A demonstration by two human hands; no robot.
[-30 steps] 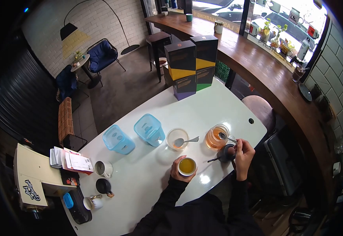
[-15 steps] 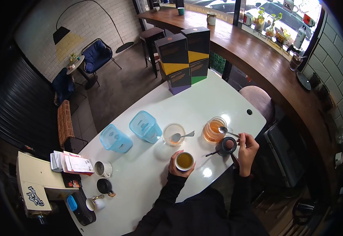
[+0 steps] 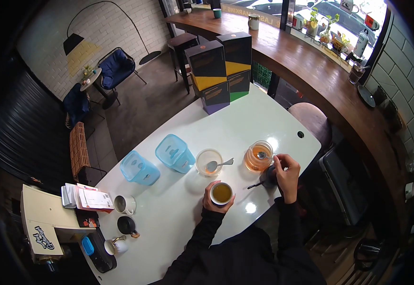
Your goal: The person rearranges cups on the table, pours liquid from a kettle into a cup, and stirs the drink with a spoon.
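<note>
My left hand (image 3: pixel 211 199) is wrapped round a small white cup (image 3: pixel 221 193) of yellowish liquid, low over the white table. A metal spoon (image 3: pixel 262 155) is pinched in my right hand (image 3: pixel 287 173), its bowl over or in a glass jug (image 3: pixel 257 163) of amber liquid. Partly behind the right hand stands a dark round container (image 3: pixel 268 176) with a black handle pointing left. Between the cup and the blue tubs, a clear bowl (image 3: pixel 202 167) has another spoon lying in it.
Two blue tubs (image 3: pixel 174 153) stand left of the bowl. Stacked black boxes (image 3: pixel 208 61) occupy the far edge of the white table (image 3: pixel 164 213). Mugs (image 3: pixel 124 204), a small black cup (image 3: pixel 127 224) and papers (image 3: pixel 93 198) are at the left.
My right hand has moved left toward the jug, bringing the spoon's bowl over it and covering part of the dark container. My left hand keeps the cup in nearly the same place.
</note>
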